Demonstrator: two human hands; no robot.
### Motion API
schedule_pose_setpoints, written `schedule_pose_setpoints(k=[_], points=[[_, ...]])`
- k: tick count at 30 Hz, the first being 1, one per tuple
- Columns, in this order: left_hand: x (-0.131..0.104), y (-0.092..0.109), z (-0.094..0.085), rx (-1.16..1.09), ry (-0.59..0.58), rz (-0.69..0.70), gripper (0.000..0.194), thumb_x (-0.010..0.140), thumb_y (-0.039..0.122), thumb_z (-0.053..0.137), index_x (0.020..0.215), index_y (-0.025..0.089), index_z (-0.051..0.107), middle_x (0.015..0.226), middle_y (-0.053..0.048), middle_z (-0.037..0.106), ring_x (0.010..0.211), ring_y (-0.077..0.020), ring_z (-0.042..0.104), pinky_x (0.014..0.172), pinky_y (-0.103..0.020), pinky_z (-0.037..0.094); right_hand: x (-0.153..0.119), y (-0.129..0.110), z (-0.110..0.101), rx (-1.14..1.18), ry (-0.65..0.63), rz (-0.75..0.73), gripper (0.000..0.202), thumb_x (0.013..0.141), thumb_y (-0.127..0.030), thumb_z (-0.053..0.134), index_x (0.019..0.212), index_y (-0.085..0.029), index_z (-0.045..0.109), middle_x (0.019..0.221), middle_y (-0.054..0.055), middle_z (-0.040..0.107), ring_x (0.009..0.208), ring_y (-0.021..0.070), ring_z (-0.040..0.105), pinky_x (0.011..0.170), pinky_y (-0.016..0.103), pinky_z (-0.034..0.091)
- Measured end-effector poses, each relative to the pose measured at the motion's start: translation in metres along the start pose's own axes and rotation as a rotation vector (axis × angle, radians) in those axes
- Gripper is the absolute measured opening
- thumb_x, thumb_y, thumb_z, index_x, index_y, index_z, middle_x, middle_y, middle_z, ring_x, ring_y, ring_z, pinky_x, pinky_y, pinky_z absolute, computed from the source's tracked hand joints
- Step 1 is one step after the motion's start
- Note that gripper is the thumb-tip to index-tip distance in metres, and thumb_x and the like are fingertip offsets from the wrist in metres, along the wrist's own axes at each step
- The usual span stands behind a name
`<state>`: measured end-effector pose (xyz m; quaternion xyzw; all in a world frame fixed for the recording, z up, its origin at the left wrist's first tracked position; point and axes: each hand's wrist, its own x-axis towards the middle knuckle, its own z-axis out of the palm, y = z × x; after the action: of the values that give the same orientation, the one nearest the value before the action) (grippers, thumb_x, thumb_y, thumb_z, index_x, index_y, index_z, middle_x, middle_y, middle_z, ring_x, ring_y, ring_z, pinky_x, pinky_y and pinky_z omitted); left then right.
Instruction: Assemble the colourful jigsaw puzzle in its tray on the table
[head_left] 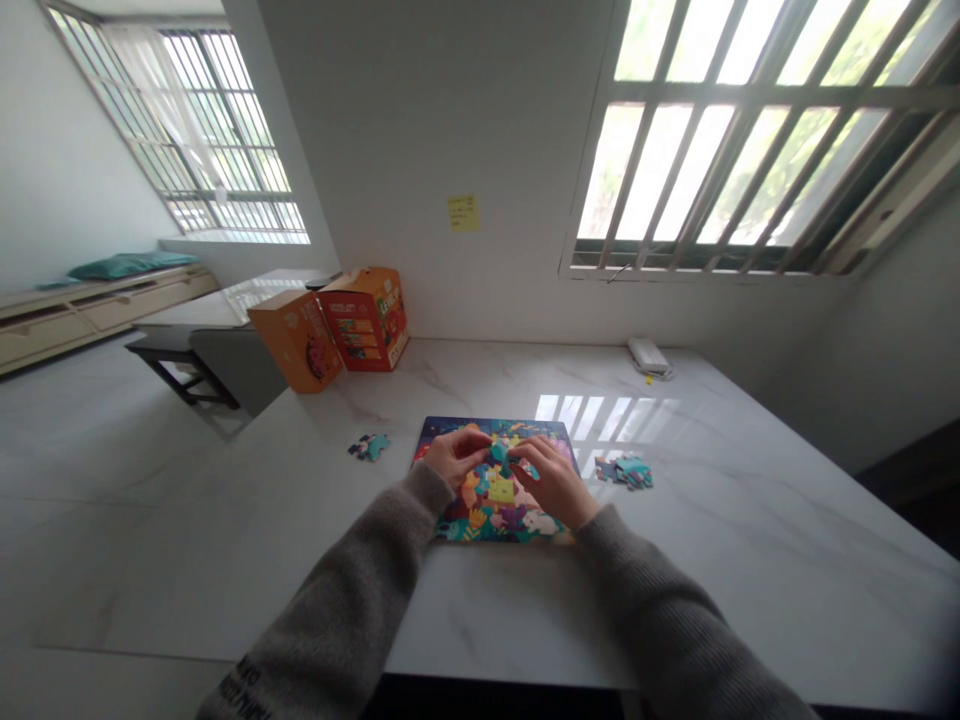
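The left hand (452, 457) and right hand (551, 478) pinch a teal puzzle piece (499, 455) between them, probably to steady and turn it; it sits above the flat, colourful puzzle board (501, 490), near the tabletop's (525, 625) front edge; knobbly, thin loose pieces (630, 471) lie to the right, perhaps for easy reach.

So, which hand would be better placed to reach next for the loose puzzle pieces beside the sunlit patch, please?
Probably the right hand: it is nearer those loose pieces, while the left hand would have to reach past it and across the puzzle.
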<state>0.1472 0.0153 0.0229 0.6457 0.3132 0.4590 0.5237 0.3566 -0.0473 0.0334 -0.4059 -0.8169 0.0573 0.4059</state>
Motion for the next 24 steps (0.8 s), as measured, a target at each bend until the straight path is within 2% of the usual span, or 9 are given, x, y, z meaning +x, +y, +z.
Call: schedule_pose_setpoints(k=[4,8,10,14,18,21,24], points=[[-0.001,0.002,0.002,-0.090,-0.005,-0.040,0.041,0.076,0.045,0.078,0.099,0.013,0.068,0.086,-0.007,0.073,0.077,-0.0186,0.070,0.076,-0.034,0.060,-0.001,-0.002,0.002,-0.008,0.044,0.027,0.012,0.096,-0.021,0.052,0.101,-0.024,0.062,0.096,0.008,0.062,0.095,0.0241,0.058,0.082,0.038,0.051],[0.000,-0.002,0.003,-0.139,-0.030,-0.042,0.043,0.069,0.043,0.083,0.095,0.013,0.067,0.081,-0.005,0.072,0.072,-0.0168,0.069,0.072,-0.031,0.060,-0.001,-0.006,0.005,-0.038,0.043,0.031,0.008,0.095,-0.020,0.054,0.100,-0.022,0.060,0.094,0.008,0.060,0.094,0.0237,0.058,0.081,0.039,0.052],[0.001,-0.004,0.001,-0.121,0.004,-0.054,0.043,0.069,0.044,0.083,0.094,0.013,0.067,0.078,-0.004,0.071,0.068,-0.0160,0.069,0.068,-0.030,0.059,-0.001,-0.008,0.006,-0.041,0.016,0.014,0.011,0.093,-0.019,0.057,0.103,-0.022,0.059,0.102,0.009,0.061,0.101,0.0247,0.058,0.086,0.041,0.052],[0.002,-0.006,-0.001,-0.051,0.038,-0.087,0.039,0.071,0.045,0.080,0.092,0.013,0.070,0.079,-0.005,0.072,0.066,-0.0156,0.067,0.065,-0.029,0.058,0.002,-0.010,0.004,-0.025,-0.045,-0.043,0.019,0.091,-0.016,0.058,0.109,-0.024,0.059,0.133,0.011,0.056,0.126,0.0278,0.049,0.103,0.050,0.046],[0.002,-0.004,-0.001,0.005,-0.008,-0.090,0.037,0.073,0.044,0.077,0.092,0.013,0.071,0.079,-0.006,0.073,0.067,-0.0165,0.067,0.065,-0.029,0.057,0.002,-0.008,0.004,0.013,-0.098,-0.060,0.016,0.093,-0.021,0.060,0.108,-0.025,0.060,0.129,0.009,0.060,0.123,0.0269,0.052,0.102,0.049,0.047],[0.005,-0.002,-0.016,0.143,0.036,-0.056,0.034,0.078,0.044,0.072,0.096,0.015,0.071,0.078,-0.005,0.072,0.067,-0.0175,0.068,0.066,-0.030,0.056,0.000,0.001,0.003,0.003,-0.064,-0.028,0.023,0.092,-0.022,0.062,0.114,-0.025,0.061,0.124,0.010,0.062,0.119,0.0272,0.055,0.099,0.048,0.049],[0.010,-0.001,-0.045,0.375,0.165,0.016,0.030,0.079,0.041,0.070,0.096,0.017,0.074,0.080,-0.005,0.074,0.073,-0.0194,0.068,0.071,-0.030,0.054,-0.002,0.016,-0.001,-0.054,0.010,0.049,0.031,0.089,-0.020,0.063,0.119,-0.026,0.061,0.121,0.011,0.062,0.116,0.0284,0.056,0.098,0.049,0.049]])
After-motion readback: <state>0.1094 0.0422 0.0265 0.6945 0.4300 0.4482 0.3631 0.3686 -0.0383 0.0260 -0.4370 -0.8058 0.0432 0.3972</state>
